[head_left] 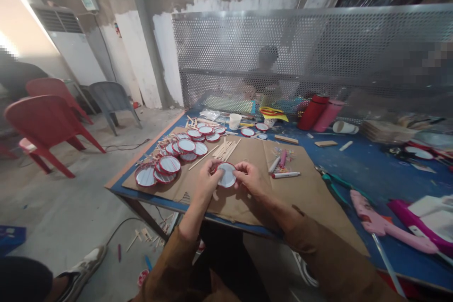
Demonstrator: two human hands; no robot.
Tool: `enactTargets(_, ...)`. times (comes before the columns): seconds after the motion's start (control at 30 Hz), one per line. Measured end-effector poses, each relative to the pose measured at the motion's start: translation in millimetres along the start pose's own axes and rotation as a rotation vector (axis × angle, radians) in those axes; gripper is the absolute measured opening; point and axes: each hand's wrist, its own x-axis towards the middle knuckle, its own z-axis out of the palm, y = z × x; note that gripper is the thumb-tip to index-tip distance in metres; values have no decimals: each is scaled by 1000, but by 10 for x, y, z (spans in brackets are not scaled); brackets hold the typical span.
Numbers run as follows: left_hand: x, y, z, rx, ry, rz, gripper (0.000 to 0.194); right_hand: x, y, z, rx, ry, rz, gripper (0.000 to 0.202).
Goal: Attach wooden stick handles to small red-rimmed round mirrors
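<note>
Between my two hands I hold a small round mirror (pixel 227 175) with a red rim, over the front part of a cardboard sheet (pixel 293 198). My left hand (pixel 209 180) grips its left edge, thumb on the face. On the right edge, the thumb and fingers of my right hand (pixel 250 178) pinch the rim. Left of my hands lie several like red-rimmed mirrors (pixel 170 164), overlapping in a loose pile. Just beyond the held mirror are wooden sticks (pixel 226 150). Markers (pixel 286 175) rest on the cardboard to the right.
A pink glue gun (pixel 375 214) and green-handled pliers (pixel 334 186) lie at the right. Red and pink bottles (pixel 313 112) stand by the perforated metal screen (pixel 219 47). A paper cup (pixel 235 121) is at the back. Red chairs (pixel 53 127) and another person's shoe (pixel 85 264) are left.
</note>
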Motion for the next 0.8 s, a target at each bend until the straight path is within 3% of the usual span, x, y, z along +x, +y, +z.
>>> enactTargets(0.2, 7, 13, 22, 32, 39, 41, 32, -8, -14, 1, -4, 28, 11, 12)
enactTargets(0.4, -1, 15, 19, 292, -1, 28, 24, 16, -71, -67, -103, -116, 14, 14)
enactTargets(0.47, 0, -1, 15, 337, -3, 37, 22, 87, -112, -230, -223, -58, -63, 18)
enactTargets(0.53, 0, -15, 14, 359, -18, 44, 21, 172, -147, -464, -470, 173, -153, 21)
enactTargets(0.6, 0, -21, 16, 375, -33, 38, 21, 245, -163, -725, -815, 403, -136, 18)
enactTargets(0.7, 2, -25, 15, 382, -41, 38, 23, 294, -151, -1063, -1132, 409, 27, 18)
enactTargets(0.8, 8, -28, 8, 379, -50, 34, 24, 279, -134, -1281, -1192, 381, 133, 23)
